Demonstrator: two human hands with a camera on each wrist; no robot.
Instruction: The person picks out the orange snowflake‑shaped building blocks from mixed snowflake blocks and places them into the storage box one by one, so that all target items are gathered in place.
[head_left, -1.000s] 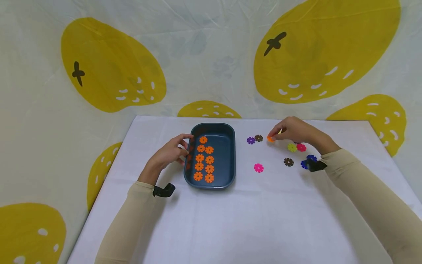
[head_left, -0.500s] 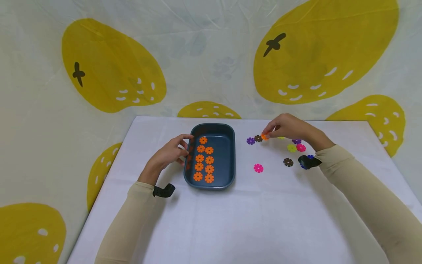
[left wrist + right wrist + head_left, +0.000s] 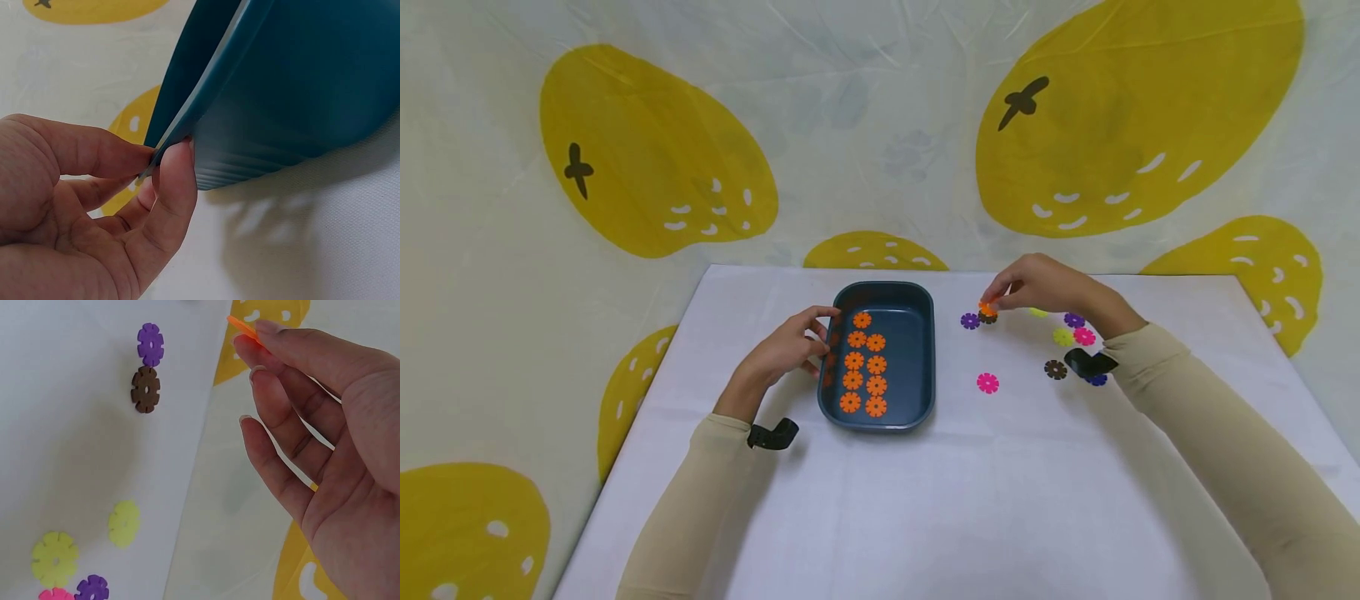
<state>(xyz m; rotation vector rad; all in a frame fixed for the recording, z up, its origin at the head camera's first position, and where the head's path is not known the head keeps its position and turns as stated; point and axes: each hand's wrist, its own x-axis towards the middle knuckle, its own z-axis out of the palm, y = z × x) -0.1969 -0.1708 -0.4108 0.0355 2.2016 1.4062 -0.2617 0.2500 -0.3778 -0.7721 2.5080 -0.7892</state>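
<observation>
Head view looks forward and down across the white table, taking in both hands; left wrist view sits tight against the blue tray rim; right wrist view hangs close above the table edge, sharing the purple and brown discs

White table, pale backdrop cloth printed with large yellow lemons

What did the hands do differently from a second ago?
The right hand has carried the small orange flower-shaped disc, pinched in its fingertips, leftward across the white table toward the dark blue plastic tray; it is now above the brown disc. The left hand stayed gripping the tray's rim, and the other discs did not move.
</observation>
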